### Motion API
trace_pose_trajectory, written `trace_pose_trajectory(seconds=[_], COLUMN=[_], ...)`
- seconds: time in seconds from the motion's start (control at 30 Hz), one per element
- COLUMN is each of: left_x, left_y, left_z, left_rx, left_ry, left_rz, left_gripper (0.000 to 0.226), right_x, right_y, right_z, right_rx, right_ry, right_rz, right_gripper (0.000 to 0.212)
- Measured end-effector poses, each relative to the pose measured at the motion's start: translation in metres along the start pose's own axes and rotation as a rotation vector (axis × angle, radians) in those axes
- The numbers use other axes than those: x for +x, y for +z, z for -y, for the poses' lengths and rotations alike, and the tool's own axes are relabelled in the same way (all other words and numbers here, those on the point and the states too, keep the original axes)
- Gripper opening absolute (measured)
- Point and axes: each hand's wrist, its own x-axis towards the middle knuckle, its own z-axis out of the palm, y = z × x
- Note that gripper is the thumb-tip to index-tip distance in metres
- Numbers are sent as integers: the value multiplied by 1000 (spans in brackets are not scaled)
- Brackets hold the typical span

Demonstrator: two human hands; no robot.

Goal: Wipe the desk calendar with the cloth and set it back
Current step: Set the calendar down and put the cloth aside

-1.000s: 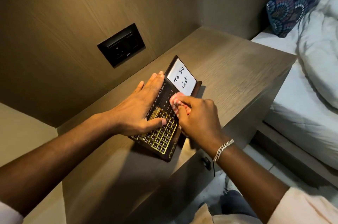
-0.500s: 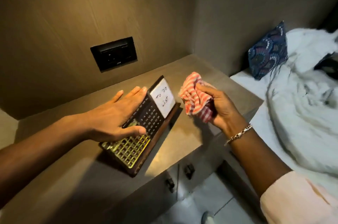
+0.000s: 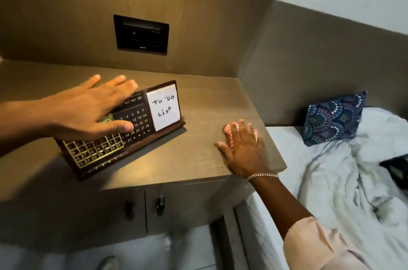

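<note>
The desk calendar point(image 3: 141, 120), dark brown with gold date grids and a white "To Do List" note, stands tilted back on the wooden bedside top point(image 3: 205, 97). My left hand point(image 3: 88, 108) grips its upper left part, fingers over the top edge and thumb pressed on the front. The red and white striped cloth point(image 3: 229, 132) lies on the top to the right of the calendar, mostly hidden under my right hand point(image 3: 245, 150), which lies flat on it with fingers spread.
A black wall socket panel point(image 3: 141, 34) sits above the top. Cabinet doors with dark handles point(image 3: 160, 204) are below the front edge. To the right lie a bed with rumpled white sheets point(image 3: 353, 181) and a patterned blue pillow point(image 3: 333, 117).
My right hand lifted the cloth off the calendar, carried it right and laid it down on the top. My left hand raised the calendar from lying flat to standing.
</note>
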Motion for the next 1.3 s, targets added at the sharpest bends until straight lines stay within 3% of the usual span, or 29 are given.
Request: trace_pose_trajectory(seconds=[0.13, 0.27, 0.37, 0.47, 0.57, 0.63, 0.73, 0.87, 1.0, 1.07, 1.2, 1.3], left_x=[-9, -19, -37, -60, -83, -86, -79, -71, -67, -55, -13, 20], left_y=[6, -5, -15, 0, 38, 60, 84, 97, 101, 89, 44, 34], left_z=[-12, -35, -56, -78, -107, -125, -137, -132, -105, -78, -10, 41], left_rx=[21, 95, 20, -329, -907, -1131, -1372, -1493, -1544, -1529, -1563, -1612], left_ry=[-122, -210, -243, -394, -785, -936, -989, -1002, -941, -890, -710, -639], left_rz=[-81, -120, -275, -653, -950, -937, -870, -890, -823, -789, -729, -659], left_gripper=[103, 107, 102, 80, 71, 71, 82, 95, 106, 100, 57, 62], right_x=[4, 6, 7, 11, 12, 13, 18, 31, 41, 55, 102, 134], right_y=[8, -3, -19, -32, -34, -25, -10, -7, -4, -3, -7, -7], right_z=[-3, -3, 4, 26, 66, 92, 120, 136, 134, 136, 148, 153], right_rx=[18, 25, 28, 306, 843, 1051, 1242, 1218, 1250, 1259, 1322, 1359], right_ry=[-18, -38, -35, -89, -108, -65, 74, 109, 160, 206, 287, 328], right_rz=[53, 143, 170, -97, -196, -69, 81, 94, 53, 26, -27, -32], right_gripper=[98, 102, 102, 85, 60, 52, 52, 29, 25, 30, 41, 43])
